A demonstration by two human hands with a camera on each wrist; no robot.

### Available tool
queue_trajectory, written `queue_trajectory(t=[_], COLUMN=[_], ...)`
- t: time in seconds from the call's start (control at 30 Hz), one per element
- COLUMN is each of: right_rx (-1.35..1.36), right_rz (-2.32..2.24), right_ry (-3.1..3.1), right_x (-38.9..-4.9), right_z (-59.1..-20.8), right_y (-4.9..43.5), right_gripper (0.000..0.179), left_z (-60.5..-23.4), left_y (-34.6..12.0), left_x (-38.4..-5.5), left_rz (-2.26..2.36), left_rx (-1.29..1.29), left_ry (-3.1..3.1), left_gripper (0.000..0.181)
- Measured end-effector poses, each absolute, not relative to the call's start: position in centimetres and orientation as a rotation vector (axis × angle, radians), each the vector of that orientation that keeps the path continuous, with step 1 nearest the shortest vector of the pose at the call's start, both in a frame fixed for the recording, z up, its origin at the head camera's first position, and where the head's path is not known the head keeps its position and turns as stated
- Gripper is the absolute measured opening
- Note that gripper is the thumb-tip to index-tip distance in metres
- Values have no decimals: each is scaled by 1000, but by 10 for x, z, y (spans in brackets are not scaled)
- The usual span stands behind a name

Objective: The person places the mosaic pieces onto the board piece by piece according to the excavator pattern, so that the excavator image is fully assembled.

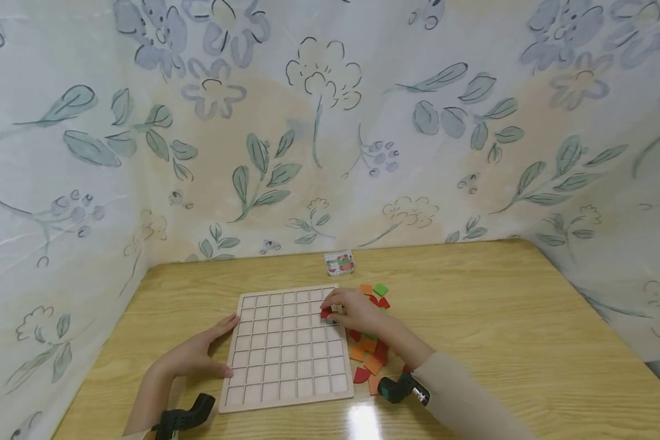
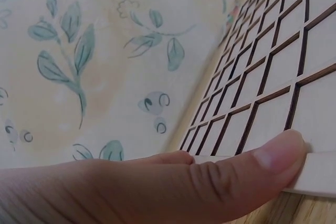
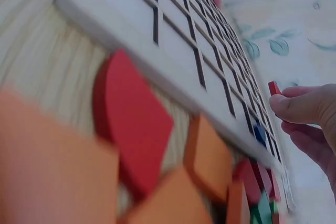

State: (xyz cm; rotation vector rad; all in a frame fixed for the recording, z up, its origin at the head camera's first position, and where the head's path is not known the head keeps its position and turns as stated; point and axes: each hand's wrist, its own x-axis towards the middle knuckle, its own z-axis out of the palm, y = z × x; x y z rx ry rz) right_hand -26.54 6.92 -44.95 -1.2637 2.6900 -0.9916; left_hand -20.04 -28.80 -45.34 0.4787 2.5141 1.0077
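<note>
A pale wooden board [image 1: 288, 352] with a grid of square recesses lies on the table. My left hand [image 1: 189, 355] rests against its left edge, thumb and fingers spread apart; in the left wrist view the thumb [image 2: 278, 156] lies on the rim. Over the board's upper right part, my right hand [image 1: 357, 310] pinches a small red piece [image 3: 274, 89] between thumb and fingertips. Below that hand, a blue piece [image 3: 260, 134] sits in the grid near the right side. Loose red, orange and green pieces [image 1: 371, 363] are scattered along the board's right edge, partly under my right forearm.
A small printed card [image 1: 339, 263] lies behind the board near the back of the wood-grain table [image 1: 473, 293]. Floral cloth [image 1: 319, 153] hangs at the back and on both sides. Each wrist wears a black camera mount [image 1: 396, 388].
</note>
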Motion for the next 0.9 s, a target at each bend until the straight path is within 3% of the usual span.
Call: queue_trajectory(t=[0.9], right_rx=[-1307], right_rz=[-941], right_ry=[2670], right_x=[-280], right_z=[-446], right_y=[5], right_gripper=[22], left_z=[-451], left_y=[-288], left_x=[-199], left_rz=[1017], left_rx=[528], left_ry=[2511], left_gripper=[104])
